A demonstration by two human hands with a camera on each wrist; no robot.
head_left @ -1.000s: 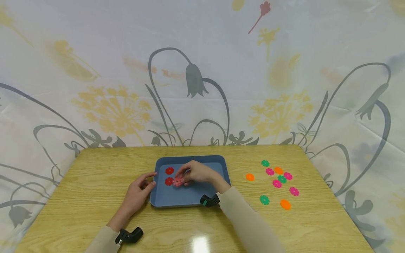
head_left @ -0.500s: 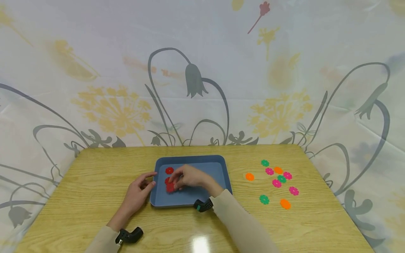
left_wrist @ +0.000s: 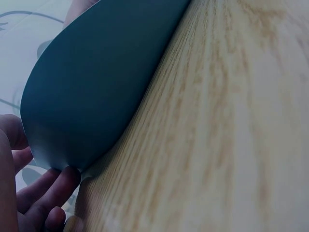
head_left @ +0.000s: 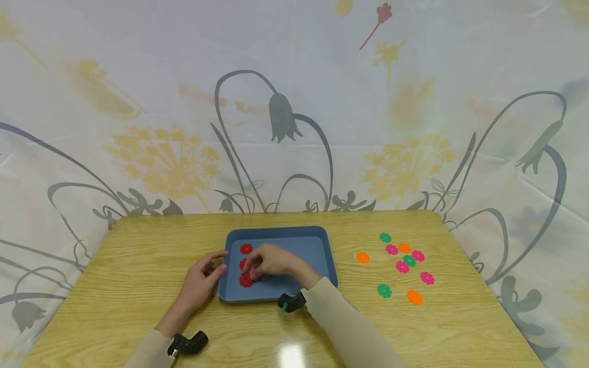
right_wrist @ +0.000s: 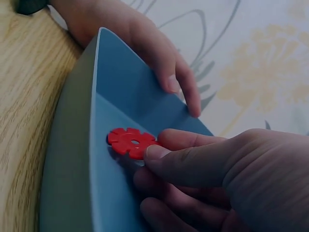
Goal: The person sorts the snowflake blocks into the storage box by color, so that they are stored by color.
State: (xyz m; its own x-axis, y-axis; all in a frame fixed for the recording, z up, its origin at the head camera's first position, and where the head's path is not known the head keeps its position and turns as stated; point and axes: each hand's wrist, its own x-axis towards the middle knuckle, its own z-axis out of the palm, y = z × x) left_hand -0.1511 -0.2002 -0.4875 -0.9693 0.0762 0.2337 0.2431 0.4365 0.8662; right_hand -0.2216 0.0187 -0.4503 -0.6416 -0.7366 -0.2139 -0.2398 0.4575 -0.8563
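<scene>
Between thumb and index finger, my right hand (head_left: 271,259) pinches a red notched flower-shaped disc (right_wrist: 126,141), held low over the floor of a blue tray (head_left: 301,245) near its front left corner. Two more red discs lie in the tray, the back one (head_left: 246,249) in plain sight and the middle one (head_left: 242,263) partly covered by my right fingers. My left hand (head_left: 195,283) holds the tray's left side. In the right wrist view its thumb and a finger reach over the rim; other fingers (left_wrist: 63,188) touch the outer wall in the left wrist view.
Right of the tray, several loose flower discs lie scattered on the wooden table (head_left: 138,245): green ones (head_left: 384,291), pink ones (head_left: 427,278) and orange ones (head_left: 415,297). A flower-patterned cloth (head_left: 294,168) hangs behind the table.
My right hand has moved left and toward the front of the tray with the red disc, which has turned from tilted to nearly flat below the other two. My left hand stays put.
</scene>
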